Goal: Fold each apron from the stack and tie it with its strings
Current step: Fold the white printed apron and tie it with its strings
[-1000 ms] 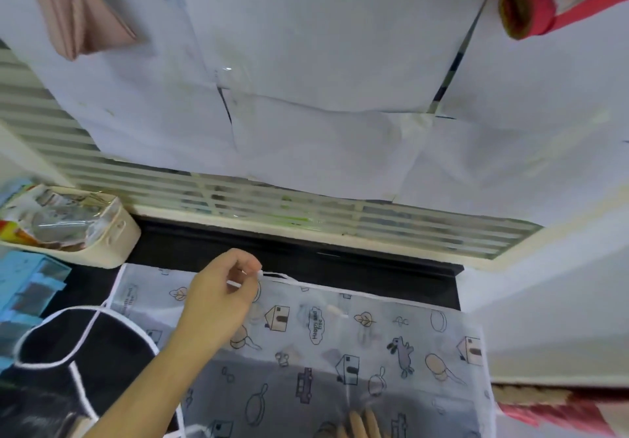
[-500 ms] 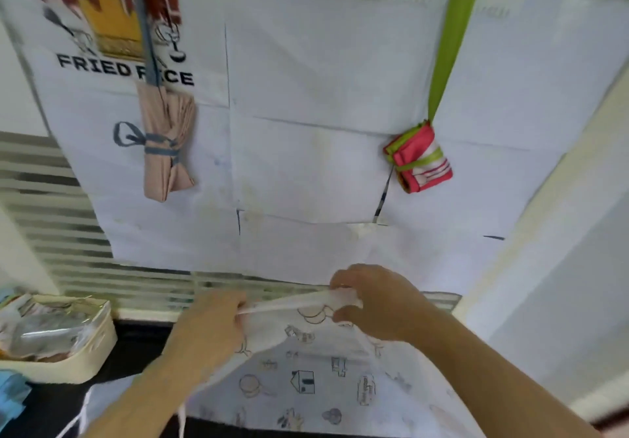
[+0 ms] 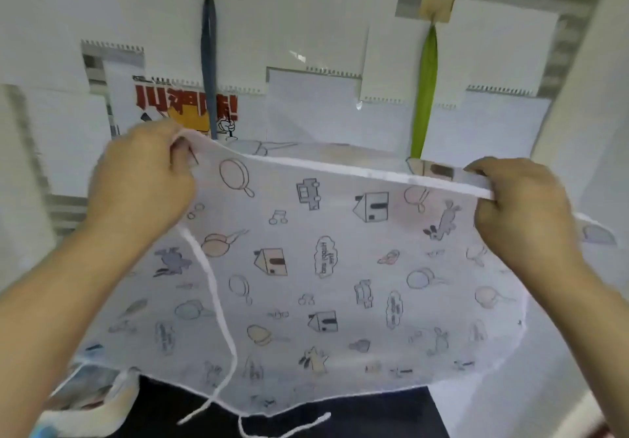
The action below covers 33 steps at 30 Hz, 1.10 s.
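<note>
Both forearms raised and extended forward. Left hand (image 3: 139, 182) and right hand (image 3: 520, 206) level, well apart, backs toward the camera, fingers curled, each pinching the apron's (image 3: 323, 267) top hem.

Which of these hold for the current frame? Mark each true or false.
1. Both hands grip the apron's top edge. True: left hand and right hand hold the printed apron stretched between them.
2. The apron lies flat on the counter. False: it hangs in the air.
3. A white string dangles below the left hand. True.
4. The strap hanging on the wall at right is red. False: the strap is green.
</note>
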Available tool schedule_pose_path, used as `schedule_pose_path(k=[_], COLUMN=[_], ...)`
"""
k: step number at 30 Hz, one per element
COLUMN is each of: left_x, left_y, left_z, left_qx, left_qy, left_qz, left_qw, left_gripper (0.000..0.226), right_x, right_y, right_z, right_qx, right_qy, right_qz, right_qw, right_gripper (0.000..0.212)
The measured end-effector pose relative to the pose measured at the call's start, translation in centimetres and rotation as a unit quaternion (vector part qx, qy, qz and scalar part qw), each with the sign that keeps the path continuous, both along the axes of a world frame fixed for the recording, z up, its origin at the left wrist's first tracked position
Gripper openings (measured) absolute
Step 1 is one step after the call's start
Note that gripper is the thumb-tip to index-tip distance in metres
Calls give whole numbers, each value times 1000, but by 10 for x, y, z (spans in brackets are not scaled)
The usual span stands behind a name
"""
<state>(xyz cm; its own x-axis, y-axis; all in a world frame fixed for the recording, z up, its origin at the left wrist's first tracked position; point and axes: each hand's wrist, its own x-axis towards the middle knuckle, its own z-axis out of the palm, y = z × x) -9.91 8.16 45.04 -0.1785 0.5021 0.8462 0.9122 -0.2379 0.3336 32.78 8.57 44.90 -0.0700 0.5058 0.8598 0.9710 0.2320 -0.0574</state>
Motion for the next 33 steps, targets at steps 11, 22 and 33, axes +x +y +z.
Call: schedule_pose_path(k=[11,22,33], left_x=[-39,-71,-60], left_y=[-51,-8,-6], left_z=[-213,-134,-111], left_qx=[-602,-560,-595], left_qy=[103,-24,153], left_qz=[-99,-206,-209], left_qw=[786,802,761], left_gripper=[30,53,22], right_x=[14,19,8], right_y=[-58,-22,-26], right_z=[-211,-110,-108], right_qx=[-622,-585,-721], right_qy=[-178,-58,-232], right_qz=[-34,-25,-120], right_qw=[762,809,642], right_gripper=[23,20,18])
